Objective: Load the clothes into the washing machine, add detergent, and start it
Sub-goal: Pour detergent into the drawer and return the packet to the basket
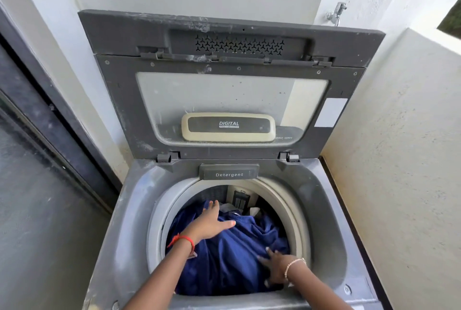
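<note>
Both hands are down in the washing machine (324, 210) drum, left hand (212, 225) spread flat and right hand (274, 266) splayed too, pressing the blue clothes (224, 259) under the palms. Best to push evenly, keeping fabric below the rim. The Detergent drawer (229, 172), just beyond the fingertips, is closed.
</note>
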Action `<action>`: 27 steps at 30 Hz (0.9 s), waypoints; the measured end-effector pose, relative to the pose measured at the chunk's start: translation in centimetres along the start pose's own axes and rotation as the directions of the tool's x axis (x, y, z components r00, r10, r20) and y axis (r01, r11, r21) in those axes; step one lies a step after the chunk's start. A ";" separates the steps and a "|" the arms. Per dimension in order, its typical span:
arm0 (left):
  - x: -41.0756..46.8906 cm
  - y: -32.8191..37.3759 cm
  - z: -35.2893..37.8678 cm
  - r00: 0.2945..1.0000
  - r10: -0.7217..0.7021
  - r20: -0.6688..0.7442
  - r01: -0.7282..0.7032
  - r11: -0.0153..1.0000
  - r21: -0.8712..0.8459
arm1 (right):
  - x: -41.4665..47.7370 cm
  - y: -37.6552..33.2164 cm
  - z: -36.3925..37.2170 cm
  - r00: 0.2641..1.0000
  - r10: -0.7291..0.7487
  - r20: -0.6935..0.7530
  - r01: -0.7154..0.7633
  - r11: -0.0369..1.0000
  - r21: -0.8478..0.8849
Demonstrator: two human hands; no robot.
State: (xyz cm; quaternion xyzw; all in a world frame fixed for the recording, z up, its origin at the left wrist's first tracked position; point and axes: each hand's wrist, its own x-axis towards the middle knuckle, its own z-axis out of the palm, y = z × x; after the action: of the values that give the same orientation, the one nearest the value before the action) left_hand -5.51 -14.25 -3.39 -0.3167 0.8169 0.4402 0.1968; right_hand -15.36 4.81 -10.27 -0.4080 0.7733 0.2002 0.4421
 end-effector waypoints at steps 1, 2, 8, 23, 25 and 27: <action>0.1 0.2 -0.2 1.000 0.006 -0.009 -0.006 0.998 -0.056 | 0.2 0.2 0.5 0.999 -0.009 0.040 0.012 0.997 -0.079; 0.3 0.4 -0.5 1.000 0.010 -0.019 -0.011 0.996 -0.088 | -0.1 -0.1 0.2 0.997 -0.021 0.072 0.028 0.995 -0.098; 2.2 1.5 -1.6 0.983 0.022 -0.183 -0.067 0.967 -0.245 | -1.5 -1.9 -7.1 0.936 -0.076 -0.344 0.218 0.892 0.395; 8.4 4.2 -2.8 0.920 -0.384 -0.073 -0.103 -0.059 -0.993 | 2.2 -4.2 -16.0 0.944 0.269 -0.194 0.330 -0.708 0.624; 8.7 4.3 -2.4 0.905 -0.415 -0.095 -0.136 -0.070 -0.988 | 2.6 -4.0 -15.8 0.928 0.321 -0.190 0.369 -0.715 0.594; 9.0 4.5 -2.0 0.877 -0.464 -0.122 -0.180 -0.081 -0.980 | 2.7 -3.9 -15.8 0.909 0.369 -0.196 0.413 -0.720 0.557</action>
State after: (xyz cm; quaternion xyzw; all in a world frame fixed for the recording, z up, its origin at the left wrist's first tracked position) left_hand -15.20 -17.21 -5.07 -0.5342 0.2116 0.7836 -0.2361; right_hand -21.17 -9.33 -4.02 0.2143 0.5031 -0.7565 0.3587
